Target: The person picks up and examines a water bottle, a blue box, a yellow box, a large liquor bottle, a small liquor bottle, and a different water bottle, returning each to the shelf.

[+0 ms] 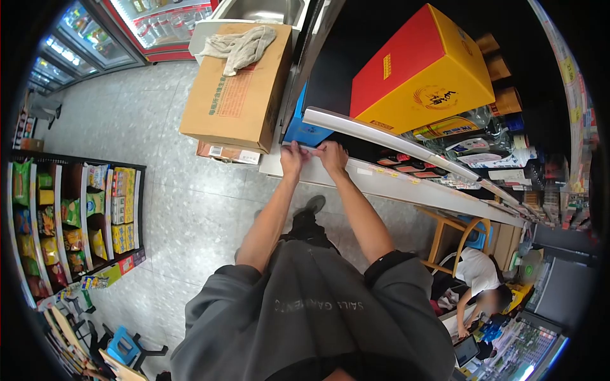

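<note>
My left hand (pixel 291 160) and my right hand (pixel 333 157) are close together at the front edge of a shelf, fingers bent and pinched. Between their fingertips runs a short, thin whitish strip (pixel 310 151), right at the shelf edge; its kind is too small to make out. Just behind my fingers stands a blue box (pixel 307 132) on the lower shelf. Above it juts the pale front rail (pixel 375 131) of the upper shelf, which carries a large red and yellow box (pixel 419 79).
A cardboard carton (pixel 232 111) with a crumpled cloth (pixel 238 47) on top stands left of the shelf. Bottles (pixel 473 136) fill the shelf to the right. A snack rack (pixel 76 222) is at far left. A person (pixel 476 273) sits near a wooden chair (pixel 445 238) at lower right.
</note>
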Tool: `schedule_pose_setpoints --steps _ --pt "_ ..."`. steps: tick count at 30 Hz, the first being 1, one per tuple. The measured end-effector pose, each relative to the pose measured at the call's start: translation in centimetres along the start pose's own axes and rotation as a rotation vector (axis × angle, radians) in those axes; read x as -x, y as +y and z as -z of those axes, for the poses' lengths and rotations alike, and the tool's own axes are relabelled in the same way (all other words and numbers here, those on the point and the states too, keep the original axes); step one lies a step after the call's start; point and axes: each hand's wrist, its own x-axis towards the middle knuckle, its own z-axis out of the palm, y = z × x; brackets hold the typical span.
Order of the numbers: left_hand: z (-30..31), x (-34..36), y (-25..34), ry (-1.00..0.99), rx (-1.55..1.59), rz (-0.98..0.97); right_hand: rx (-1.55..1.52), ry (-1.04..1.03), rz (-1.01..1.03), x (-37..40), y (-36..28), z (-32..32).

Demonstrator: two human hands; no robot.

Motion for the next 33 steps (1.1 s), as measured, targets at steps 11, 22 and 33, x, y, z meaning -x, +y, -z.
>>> schedule_pose_setpoints --steps 11,22,33 --pt "0.4 -0.5 0.1 -0.026 -0.064 0.069 0.095 0.045 0.039 1.2 -0.6 0.8" --pt "3.7 3.7 0.4 -0.304 -0.106 0.035 -0.224 0.314 0.208 15.2 5.2 -0.5" --pt "-3.7 17.8 22.9 -0.894 -0.053 -0.801 -0.458 -0.411 -0.228 28.2 20.6 -8.4"
